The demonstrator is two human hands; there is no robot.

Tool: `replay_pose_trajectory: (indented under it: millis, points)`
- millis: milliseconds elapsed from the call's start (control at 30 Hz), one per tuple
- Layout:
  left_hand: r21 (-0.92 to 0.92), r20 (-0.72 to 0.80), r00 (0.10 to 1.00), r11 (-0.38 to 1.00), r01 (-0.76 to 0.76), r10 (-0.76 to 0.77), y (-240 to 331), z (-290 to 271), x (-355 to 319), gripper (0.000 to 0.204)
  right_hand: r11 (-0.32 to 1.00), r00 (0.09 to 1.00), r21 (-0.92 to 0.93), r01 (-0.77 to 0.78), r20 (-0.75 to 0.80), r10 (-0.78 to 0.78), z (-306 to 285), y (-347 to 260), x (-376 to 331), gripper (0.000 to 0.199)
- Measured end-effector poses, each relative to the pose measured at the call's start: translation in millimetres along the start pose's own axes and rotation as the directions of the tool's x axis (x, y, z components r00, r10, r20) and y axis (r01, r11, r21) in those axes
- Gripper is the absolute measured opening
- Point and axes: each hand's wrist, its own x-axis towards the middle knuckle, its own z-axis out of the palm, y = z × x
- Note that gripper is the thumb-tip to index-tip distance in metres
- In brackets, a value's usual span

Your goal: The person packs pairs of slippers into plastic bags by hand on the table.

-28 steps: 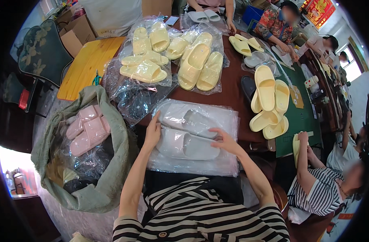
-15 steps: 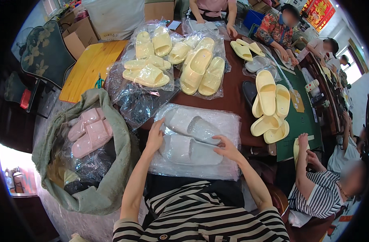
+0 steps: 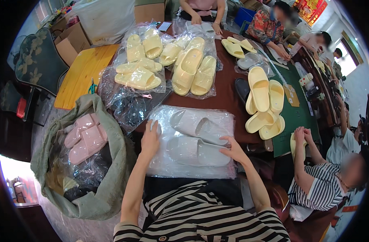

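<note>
A pair of light grey slide slippers lies side by side on a stack of clear plastic bags before me, toes to the left. Glossy film shows around them; I cannot tell how far they are inside the top bag. My left hand rests at the stack's left edge, its fingertips apart on the plastic, off the slippers. At the heel ends, my right hand touches both slippers with thumb and forefinger spread.
Bagged pale yellow slippers cover the table's far side; loose yellow slippers lie right. A dark bagged pair is beyond my left hand. An open sack at left holds bagged pink slippers. Co-workers sit around the table.
The grey slippers have shifted right over the bag stack, my right hand staying at their heels. My left hand has come away from their toe ends to the bags' left edge.
</note>
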Motion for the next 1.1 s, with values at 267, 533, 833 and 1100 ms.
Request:
replay_pose_trajectory:
  millis: [267,533,833,1100]
  points:
    - [0.338,0.052,0.990,0.930,-0.142,0.133,-8.9,23.1,-10.1,0.053,0.998,0.998,-0.012,0.064,-0.009,-0.064,14.8,7.6,6.8,0.054]
    - [0.344,0.108,0.988,0.929,-0.140,0.109,-12.8,41.1,-12.3,0.057,0.992,0.997,0.118,0.038,-0.078,-0.029,-2.3,7.2,-6.5,0.042]
    - [0.386,0.071,0.989,0.910,-0.150,0.133,-14.0,40.9,-17.2,0.059,0.995,0.989,0.093,0.022,-0.149,-0.008,-41.2,-7.6,-32.1,0.039]
    - [0.406,0.042,0.988,0.902,-0.150,0.145,-12.4,46.4,-15.2,0.059,0.997,0.960,-0.061,-0.037,-0.279,0.018,-108.2,-41.1,-72.5,0.031]
